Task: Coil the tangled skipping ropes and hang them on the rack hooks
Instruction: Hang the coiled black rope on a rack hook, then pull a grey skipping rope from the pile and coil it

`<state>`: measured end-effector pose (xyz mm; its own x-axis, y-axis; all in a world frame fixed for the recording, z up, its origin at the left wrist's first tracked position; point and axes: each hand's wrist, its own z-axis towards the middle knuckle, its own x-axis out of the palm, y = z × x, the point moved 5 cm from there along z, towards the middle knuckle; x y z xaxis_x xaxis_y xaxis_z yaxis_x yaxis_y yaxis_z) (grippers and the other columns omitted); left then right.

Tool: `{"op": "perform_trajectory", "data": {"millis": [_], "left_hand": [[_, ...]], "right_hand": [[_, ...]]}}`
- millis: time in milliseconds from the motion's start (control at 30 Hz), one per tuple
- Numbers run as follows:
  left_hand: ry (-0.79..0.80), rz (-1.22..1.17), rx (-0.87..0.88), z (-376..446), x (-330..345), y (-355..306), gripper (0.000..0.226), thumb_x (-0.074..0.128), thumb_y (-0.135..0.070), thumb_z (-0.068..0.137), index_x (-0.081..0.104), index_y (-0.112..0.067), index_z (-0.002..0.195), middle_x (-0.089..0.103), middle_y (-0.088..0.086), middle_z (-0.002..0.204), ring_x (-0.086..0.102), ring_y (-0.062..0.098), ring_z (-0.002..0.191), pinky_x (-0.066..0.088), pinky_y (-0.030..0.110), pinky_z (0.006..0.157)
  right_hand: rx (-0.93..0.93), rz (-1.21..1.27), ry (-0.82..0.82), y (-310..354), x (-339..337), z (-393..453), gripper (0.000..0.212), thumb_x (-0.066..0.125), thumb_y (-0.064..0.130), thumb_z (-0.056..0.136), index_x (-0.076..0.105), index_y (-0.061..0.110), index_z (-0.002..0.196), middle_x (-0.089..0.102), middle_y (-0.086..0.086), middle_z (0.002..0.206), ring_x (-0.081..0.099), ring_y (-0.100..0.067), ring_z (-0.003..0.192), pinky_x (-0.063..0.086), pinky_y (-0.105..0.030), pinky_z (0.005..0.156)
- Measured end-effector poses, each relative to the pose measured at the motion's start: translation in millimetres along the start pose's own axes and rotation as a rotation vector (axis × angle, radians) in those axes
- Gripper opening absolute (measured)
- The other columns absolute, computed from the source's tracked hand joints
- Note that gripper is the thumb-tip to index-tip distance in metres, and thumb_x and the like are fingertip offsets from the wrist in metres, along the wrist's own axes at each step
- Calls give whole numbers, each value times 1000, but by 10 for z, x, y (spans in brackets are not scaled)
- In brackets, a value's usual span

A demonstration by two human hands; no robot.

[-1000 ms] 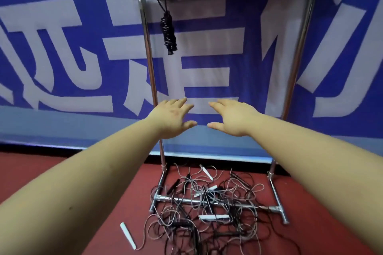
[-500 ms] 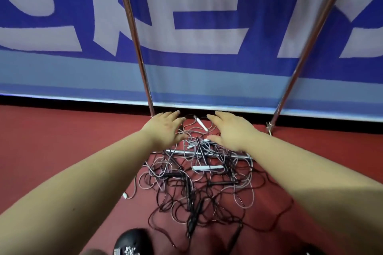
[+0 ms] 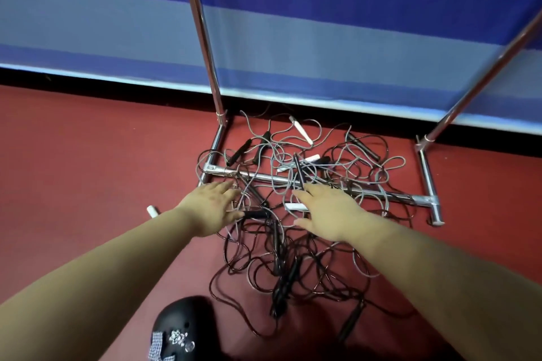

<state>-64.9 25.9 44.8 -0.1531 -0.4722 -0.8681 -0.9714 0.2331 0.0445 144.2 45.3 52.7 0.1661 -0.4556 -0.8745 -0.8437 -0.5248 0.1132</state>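
Nearest, at the lower edge, is the rounded toe of a black shoe [image 3: 187, 322] with a small sparkly ornament and a checked bow, standing on the dark red floor [image 3: 73, 161]. Two bare forearms stretch forward from there. The left hand [image 3: 209, 208] and the right hand [image 3: 325, 211] are both flat with fingers straight and slightly spread, palms down, holding nothing; they are over the near part of the tangled heap of thin black and grey skipping ropes [image 3: 281, 246], though whether the fingers touch the cords cannot be told. The heap sprawls over the floor and across the low crossbar of the shiny chrome rack frame [image 3: 390, 195], black and white handles mixed in. One white handle [image 3: 152, 210] lies apart on the floor beside the left forearm. Beyond, the rack's two uprights rise before a blue and pale grey banner [image 3: 322, 38] along the wall.
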Motion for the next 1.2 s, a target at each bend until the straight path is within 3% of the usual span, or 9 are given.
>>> {"op": "perform_trajectory", "data": {"millis": [267, 500, 733, 800, 867, 967, 1033, 1100, 1200], "left_hand": [[97, -109, 3, 137, 660, 33, 67, 30, -56, 98, 16, -21, 153, 8, 3, 161, 11, 22, 147, 10, 35, 118], [65, -84, -59, 415, 907, 345, 64, 35, -51, 98, 19, -20, 152, 12, 3, 161, 11, 22, 147, 11, 35, 119], [47, -20, -60, 657, 1087, 448, 55, 40, -40, 98, 29, -16, 146, 33, 7, 151, 21, 25, 143, 14, 36, 116], [22, 31, -55, 653, 1115, 443, 45, 40, -31, 98, 35, -15, 140, 41, 8, 142, 30, 27, 136, 18, 34, 114], [-18, 63, -46, 645, 1123, 447, 37, 39, -22, 98, 42, -15, 134, 47, 8, 133, 39, 27, 128, 23, 34, 110], [-74, 1, -21, 601, 1119, 450, 30, 41, -22, 99, 50, -17, 127, 52, 6, 127, 46, 28, 120, 31, 33, 101], [-101, -125, -8, 550, 1105, 445, 26, 44, -24, 98, 55, -18, 120, 53, 5, 123, 50, 27, 115, 37, 31, 93], [-139, -294, -22, 461, 1036, 439, 23, 46, -27, 98, 58, -16, 114, 53, 5, 118, 53, 27, 110, 41, 31, 85], [-265, -500, -53, 290, 800, 394, 26, 48, -33, 98, 59, -12, 107, 53, 6, 108, 56, 29, 103, 45, 35, 82]], "right_hand": [[-49, -10, 112, 309, 448, 431, 68, 40, 49, 97, 14, 19, 152, 16, -9, 158, 17, -28, 144, 22, -42, 116], [-112, 16, 61, 631, 418, 978, 66, 43, 45, 97, 15, 20, 152, 15, -8, 158, 18, -28, 144, 22, -43, 115], [-197, -171, 90, 909, 562, 1564, 55, 34, 20, 102, 11, 20, 152, 0, -5, 161, -1, -26, 147, 11, -44, 116], [-198, -262, 119, 929, 629, 1657, 53, 30, 17, 101, 15, 18, 152, 4, -6, 161, -2, -26, 148, 8, -45, 117], [-203, -338, 117, 917, 670, 1689, 47, 32, 20, 100, 28, 15, 147, 22, -8, 157, 6, -27, 147, 7, -46, 117], [-244, -344, 27, 871, 669, 1633, 34, 40, 19, 99, 46, 13, 131, 49, -7, 136, 34, -28, 132, 18, -41, 113], [-254, -239, -18, 784, 599, 1534, 24, 43, 18, 98, 52, 12, 119, 58, -7, 122, 48, -28, 115, 32, -36, 98], [-196, -47, -38, 636, 468, 1384, 20, 44, 25, 100, 53, 13, 112, 62, -7, 110, 52, -27, 96, 37, -34, 79], [-81, 171, -118, 420, 197, 1035, 21, 44, 35, 99, 54, 17, 103, 61, -2, 91, 47, -20, 79, 36, -31, 68]]}}
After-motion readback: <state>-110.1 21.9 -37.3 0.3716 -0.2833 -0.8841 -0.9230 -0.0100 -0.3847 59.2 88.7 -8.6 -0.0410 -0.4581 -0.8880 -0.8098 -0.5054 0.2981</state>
